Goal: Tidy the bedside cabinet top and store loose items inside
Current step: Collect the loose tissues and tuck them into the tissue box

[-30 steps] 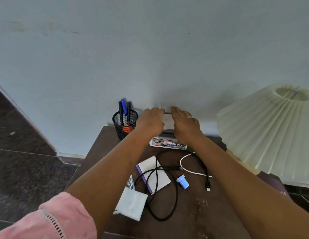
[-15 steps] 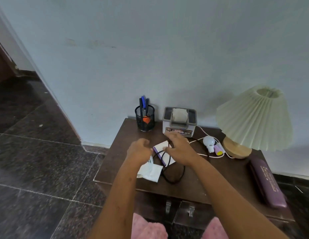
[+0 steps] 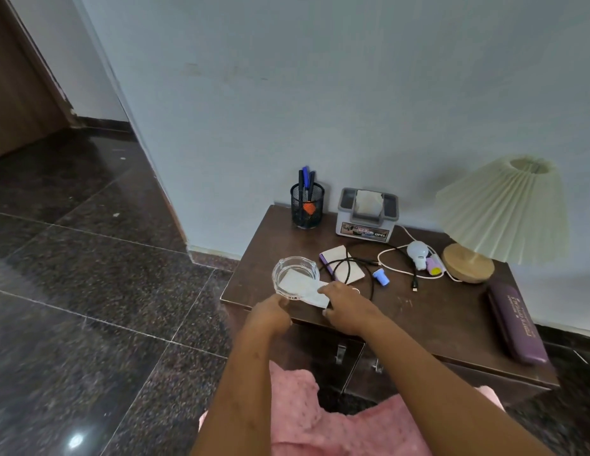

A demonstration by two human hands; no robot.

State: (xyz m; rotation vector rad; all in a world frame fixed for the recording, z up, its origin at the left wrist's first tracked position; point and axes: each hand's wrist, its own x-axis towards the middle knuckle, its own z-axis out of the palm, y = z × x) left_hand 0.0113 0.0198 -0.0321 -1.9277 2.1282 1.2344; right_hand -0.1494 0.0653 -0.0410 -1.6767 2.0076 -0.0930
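Note:
On the dark wooden bedside cabinet (image 3: 435,311), a clear glass ashtray (image 3: 295,273) is tilted up at the front left corner. My left hand (image 3: 270,312) grips its near rim. My right hand (image 3: 346,306) pinches a white tissue (image 3: 308,289) that lies partly in the ashtray. Behind them a small notepad (image 3: 344,266) lies under a black cable (image 3: 362,274). A blue cap (image 3: 381,278), a white cable (image 3: 390,261), a small white device (image 3: 418,254) and a pink-and-yellow item (image 3: 433,266) are scattered nearby.
A mesh pen holder (image 3: 307,205) and a grey tissue box (image 3: 367,212) stand against the wall. A pleated lamp (image 3: 499,209) sits at the right rear, a purple case (image 3: 516,327) along the right edge. Two drawer handles (image 3: 341,353) show below the top. Dark tiled floor lies to the left.
I have stepped back from the tissue box. My hands moved to the front left corner; the left one lifted the glass ashtray and the right one took hold of the tissue.

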